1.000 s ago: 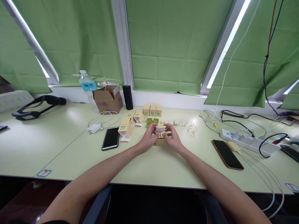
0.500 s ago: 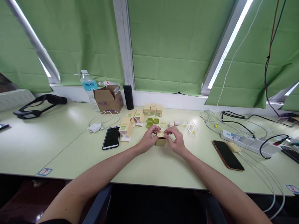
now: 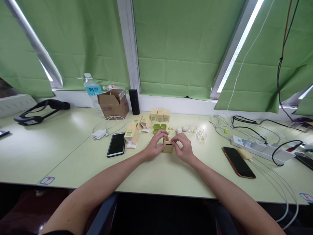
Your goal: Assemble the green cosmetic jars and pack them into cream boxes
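Observation:
A small tan cardboard box [image 3: 168,149] stands upright on the table between my hands, its top flap close to the front rim with a dark slit under it. My left hand [image 3: 155,146] is curled about the box's left side, thumb against it and fingers over the top. With thumb and index finger pinched together, my right hand [image 3: 184,147] grips the right end of the box's flap. Just behind lie green trays [image 3: 163,127], tiny yellow pieces [image 3: 169,132], pale pink pieces [image 3: 184,129] and clear plastic cups [image 3: 201,136].
Three closed small boxes [image 3: 160,115] stand at the back; several open ones [image 3: 132,133] are left of my hands. A phone [image 3: 116,144] lies left, another phone [image 3: 239,163] right, near a power strip [image 3: 262,150] with cables. A brown carton [image 3: 113,103] and black cylinder [image 3: 134,101] stand behind.
The box's top flap has come down toward the front rim, narrowing the dark opening. My left fingers have shifted slightly over the top; my right hand stays at the right corner.

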`<move>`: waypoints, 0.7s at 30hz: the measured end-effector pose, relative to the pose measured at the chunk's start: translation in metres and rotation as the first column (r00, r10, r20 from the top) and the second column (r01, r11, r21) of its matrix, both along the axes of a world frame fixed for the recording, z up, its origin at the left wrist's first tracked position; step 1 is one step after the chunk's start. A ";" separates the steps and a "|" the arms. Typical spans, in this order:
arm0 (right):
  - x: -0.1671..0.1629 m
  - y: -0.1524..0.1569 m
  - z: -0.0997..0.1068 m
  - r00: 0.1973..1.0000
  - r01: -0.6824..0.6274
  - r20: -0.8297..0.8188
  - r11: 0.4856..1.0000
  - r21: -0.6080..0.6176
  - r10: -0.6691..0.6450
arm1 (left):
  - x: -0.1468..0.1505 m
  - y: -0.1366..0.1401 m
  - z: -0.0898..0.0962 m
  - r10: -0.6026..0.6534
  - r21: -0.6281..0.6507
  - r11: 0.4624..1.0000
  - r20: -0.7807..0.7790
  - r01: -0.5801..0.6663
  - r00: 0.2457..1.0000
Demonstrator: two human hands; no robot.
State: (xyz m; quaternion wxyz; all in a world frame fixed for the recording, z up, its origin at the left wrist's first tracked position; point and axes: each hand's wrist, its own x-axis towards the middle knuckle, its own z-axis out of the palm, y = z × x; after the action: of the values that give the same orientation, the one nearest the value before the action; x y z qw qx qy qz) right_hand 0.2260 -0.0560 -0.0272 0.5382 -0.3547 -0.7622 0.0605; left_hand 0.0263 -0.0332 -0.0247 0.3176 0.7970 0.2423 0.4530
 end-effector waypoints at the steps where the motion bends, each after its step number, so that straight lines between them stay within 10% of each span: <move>1: 0.000 0.000 0.000 1.000 -0.003 0.008 1.000 0.004 0.002 | 0.000 0.000 0.000 0.007 0.009 1.000 -0.005 -0.007 1.000; 21: 0.006 0.002 -0.003 0.994 -0.026 0.106 1.000 0.012 0.024 | 0.000 0.000 0.001 0.022 0.077 0.997 -0.002 -0.022 1.000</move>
State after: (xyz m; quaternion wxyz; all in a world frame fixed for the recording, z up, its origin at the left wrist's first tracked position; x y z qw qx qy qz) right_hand 0.2322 -0.0543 -0.0297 0.4986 -0.3443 -0.7943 0.0432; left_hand 0.0263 -0.0333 -0.0242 0.2813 0.8065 0.2337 0.4645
